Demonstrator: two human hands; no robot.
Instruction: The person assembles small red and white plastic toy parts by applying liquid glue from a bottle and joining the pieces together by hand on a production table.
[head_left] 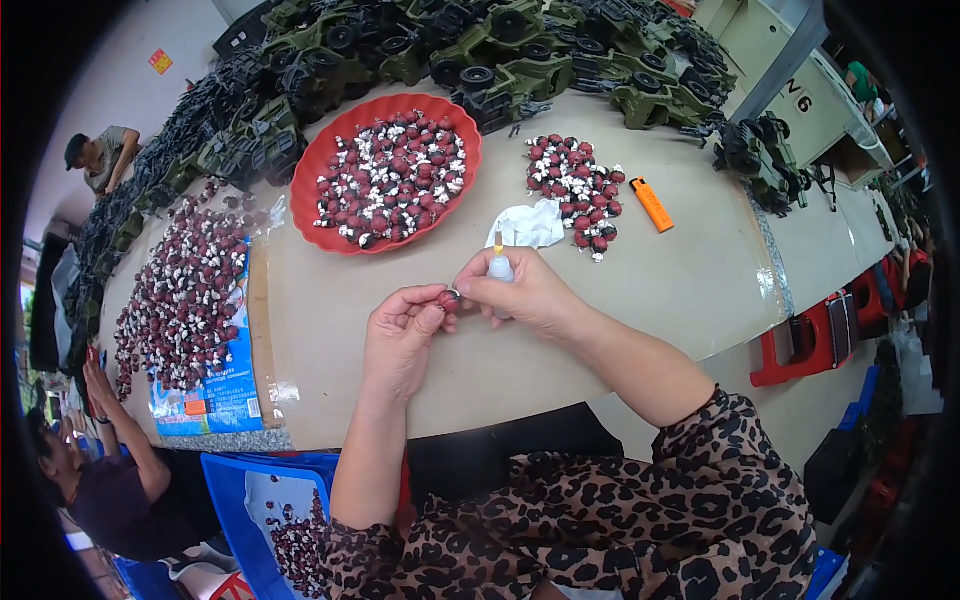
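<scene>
Two hands meeting, left hand [400, 335] pinching dark red piece [446, 299], right hand [525, 292] gripping glue bottle [500, 266] just beside it

A red round tray [325, 160] heaped with dark red and white small parts sits on a beige table [680, 280], beside a loose pile of the same parts [578, 190], an orange lighter [652, 204] and a crumpled white cloth [530, 224]. Olive-green toy military vehicles [520, 50] crowd the far edge. More red parts [185, 295] spread over a blue printed sheet [220, 390] at left, and a blue crate [235, 490] stands below the table.
</scene>
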